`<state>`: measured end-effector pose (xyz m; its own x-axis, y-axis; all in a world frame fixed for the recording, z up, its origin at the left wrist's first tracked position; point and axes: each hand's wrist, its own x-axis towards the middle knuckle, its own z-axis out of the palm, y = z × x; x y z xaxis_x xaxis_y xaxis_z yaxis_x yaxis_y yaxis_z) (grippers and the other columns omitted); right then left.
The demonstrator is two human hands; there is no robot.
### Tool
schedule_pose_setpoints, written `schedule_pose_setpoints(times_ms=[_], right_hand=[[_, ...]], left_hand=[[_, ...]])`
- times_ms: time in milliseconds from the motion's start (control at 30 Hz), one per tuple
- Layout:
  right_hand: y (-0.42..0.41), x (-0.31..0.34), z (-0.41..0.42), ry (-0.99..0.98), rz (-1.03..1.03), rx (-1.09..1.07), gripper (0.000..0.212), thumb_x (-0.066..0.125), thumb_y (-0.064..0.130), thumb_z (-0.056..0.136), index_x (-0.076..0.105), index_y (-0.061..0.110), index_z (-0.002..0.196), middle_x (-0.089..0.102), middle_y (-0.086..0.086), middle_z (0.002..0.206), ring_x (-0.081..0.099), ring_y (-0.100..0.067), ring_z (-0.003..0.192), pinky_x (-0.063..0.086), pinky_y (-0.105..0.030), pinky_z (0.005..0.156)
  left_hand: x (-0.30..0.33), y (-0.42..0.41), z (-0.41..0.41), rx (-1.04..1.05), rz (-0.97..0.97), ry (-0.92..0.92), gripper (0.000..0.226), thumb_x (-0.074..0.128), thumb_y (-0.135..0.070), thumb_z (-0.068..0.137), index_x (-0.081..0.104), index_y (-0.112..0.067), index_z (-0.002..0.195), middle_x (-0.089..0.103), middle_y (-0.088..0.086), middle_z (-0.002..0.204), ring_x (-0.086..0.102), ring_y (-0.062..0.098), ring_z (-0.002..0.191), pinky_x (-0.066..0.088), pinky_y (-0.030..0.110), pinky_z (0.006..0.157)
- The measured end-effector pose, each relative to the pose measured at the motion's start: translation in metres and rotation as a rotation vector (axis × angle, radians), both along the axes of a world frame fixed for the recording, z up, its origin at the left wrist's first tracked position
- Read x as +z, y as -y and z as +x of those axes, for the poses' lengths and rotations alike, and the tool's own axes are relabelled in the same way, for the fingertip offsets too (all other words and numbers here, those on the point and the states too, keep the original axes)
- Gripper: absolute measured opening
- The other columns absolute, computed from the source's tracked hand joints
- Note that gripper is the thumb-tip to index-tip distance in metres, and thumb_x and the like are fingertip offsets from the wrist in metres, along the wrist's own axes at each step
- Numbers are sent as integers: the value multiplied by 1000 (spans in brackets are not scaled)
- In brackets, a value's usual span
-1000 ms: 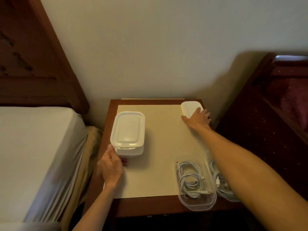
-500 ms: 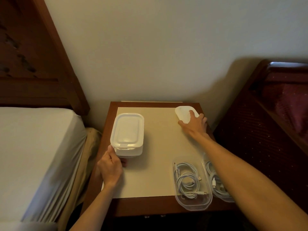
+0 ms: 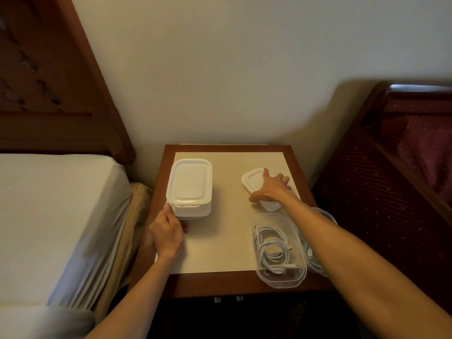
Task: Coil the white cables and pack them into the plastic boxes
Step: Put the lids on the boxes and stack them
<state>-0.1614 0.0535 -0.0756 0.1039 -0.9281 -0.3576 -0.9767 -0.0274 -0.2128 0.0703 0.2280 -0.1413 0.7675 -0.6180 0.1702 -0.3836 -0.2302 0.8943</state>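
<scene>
Your right hand (image 3: 270, 189) fingers grasp a white lid (image 3: 254, 181) on the table (image 3: 220, 282). Your left hand (image 3: 167, 232) fingers grip the stacked lidded boxes (image 3: 189, 189). A coiled white cable (image 3: 271, 250) fills the open box (image 3: 281, 280); another box behind apparently holds cable.

Cream wall (image 3: 220, 69), wooden nightstand (image 3: 220, 285), white bed (image 3: 49, 216)
</scene>
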Motion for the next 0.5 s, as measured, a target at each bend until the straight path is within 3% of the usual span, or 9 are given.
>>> schedule_pose_setpoints(times_ms=[100,300,500], right_hand=[[3,2,0,44,23,-29,112,76,51,69,6,25,153,27,-21,140,27,-39,127,36,-47,100],[-4,1,0,30,8,14,117,76,48,69,-5,31,151,20,-19,143,24,-40,131,35,-54,104],[-3,4,8,11,30,32,121,79,52,67,-5,35,152,18,-20,146,23,-40,132,37,-52,102]], left_hand=[[1,1,-2,-9,-6,-11,75,16,-62,94,69,-10,82,69,7,68,66,18,66,40,16,57],[0,2,1,-7,13,9,67,21,-52,102,69,-10,79,69,7,68,65,18,66,37,12,57],[3,0,-3,-6,3,-9,67,21,-50,101,68,-8,78,68,7,65,65,17,62,35,8,54]])
